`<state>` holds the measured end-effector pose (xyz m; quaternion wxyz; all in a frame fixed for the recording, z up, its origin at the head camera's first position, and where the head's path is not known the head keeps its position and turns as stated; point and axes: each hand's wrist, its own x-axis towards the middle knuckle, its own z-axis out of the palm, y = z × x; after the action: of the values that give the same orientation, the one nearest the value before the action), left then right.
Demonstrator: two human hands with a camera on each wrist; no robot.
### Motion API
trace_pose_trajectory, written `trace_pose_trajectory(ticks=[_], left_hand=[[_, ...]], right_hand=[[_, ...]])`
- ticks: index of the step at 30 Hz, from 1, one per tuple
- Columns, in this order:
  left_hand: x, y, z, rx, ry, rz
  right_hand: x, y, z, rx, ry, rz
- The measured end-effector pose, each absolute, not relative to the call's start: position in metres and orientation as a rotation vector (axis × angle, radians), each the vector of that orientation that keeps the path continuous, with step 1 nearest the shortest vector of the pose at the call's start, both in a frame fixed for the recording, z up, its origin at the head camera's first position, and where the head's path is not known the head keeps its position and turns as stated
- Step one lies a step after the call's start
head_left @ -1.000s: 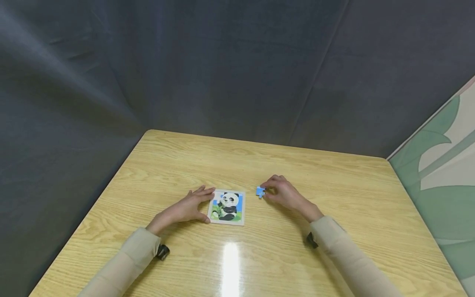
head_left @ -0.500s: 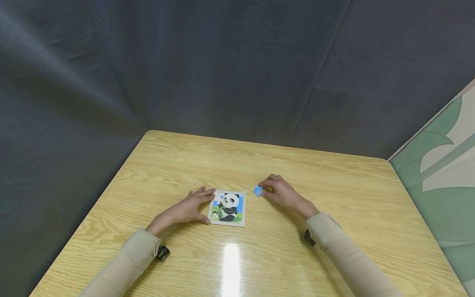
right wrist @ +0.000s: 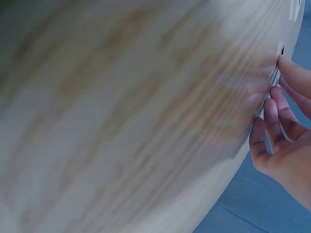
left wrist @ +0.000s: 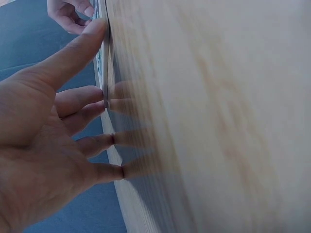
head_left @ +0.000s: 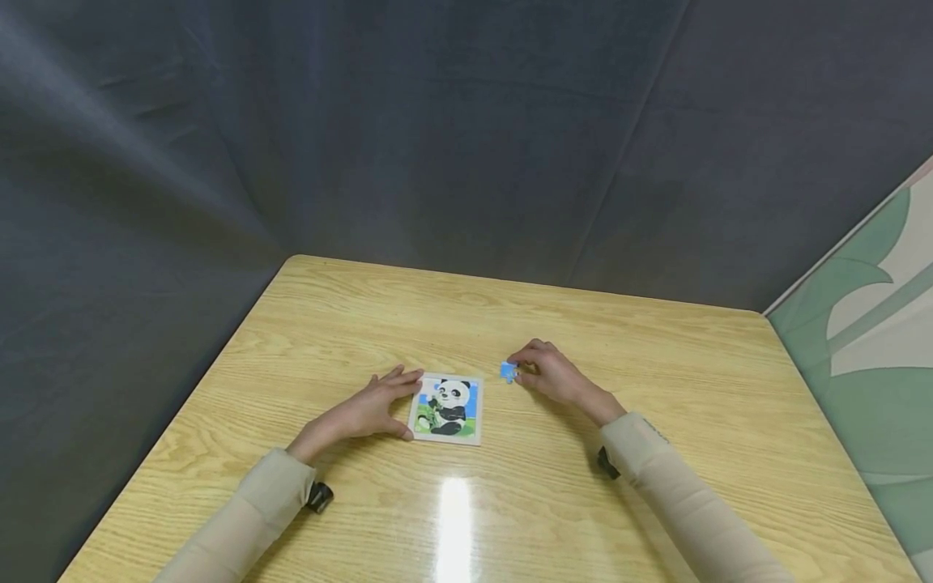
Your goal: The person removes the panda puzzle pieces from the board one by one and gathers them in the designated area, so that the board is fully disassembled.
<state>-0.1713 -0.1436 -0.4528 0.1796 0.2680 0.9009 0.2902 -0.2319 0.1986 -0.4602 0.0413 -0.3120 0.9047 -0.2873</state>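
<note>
A small square panda jigsaw puzzle with a pale frame lies flat on the table; its upper left part shows a pale gap in the picture. My left hand rests along its left side, fingers extended and spread, index fingertip at the upper left corner, thumb at the lower left. In the left wrist view the thumb touches the frame's edge. To the right of the puzzle, my right hand pinches a blue jigsaw piece between thumb and fingers. The right wrist view shows these fingers low at the tabletop.
The light wood table has rounded far corners. Dark cloth hangs behind it and on the left; a green and white patterned panel stands along the right side. A bright light reflection falls in front of the puzzle.
The right hand has shifted slightly left and away from me with the jigsaw piece, which has turned a little. The left hand and the puzzle stay in place.
</note>
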Motion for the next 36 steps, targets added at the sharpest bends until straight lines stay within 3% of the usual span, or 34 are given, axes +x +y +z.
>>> trace_pose_trajectory(ticks=[36], left_hand=[[-0.171, -0.144, -0.456, 0.765, 2.549, 0.842]], right_hand=[[-0.224, 0.181, -0.456, -0.798, 2.838, -0.953]])
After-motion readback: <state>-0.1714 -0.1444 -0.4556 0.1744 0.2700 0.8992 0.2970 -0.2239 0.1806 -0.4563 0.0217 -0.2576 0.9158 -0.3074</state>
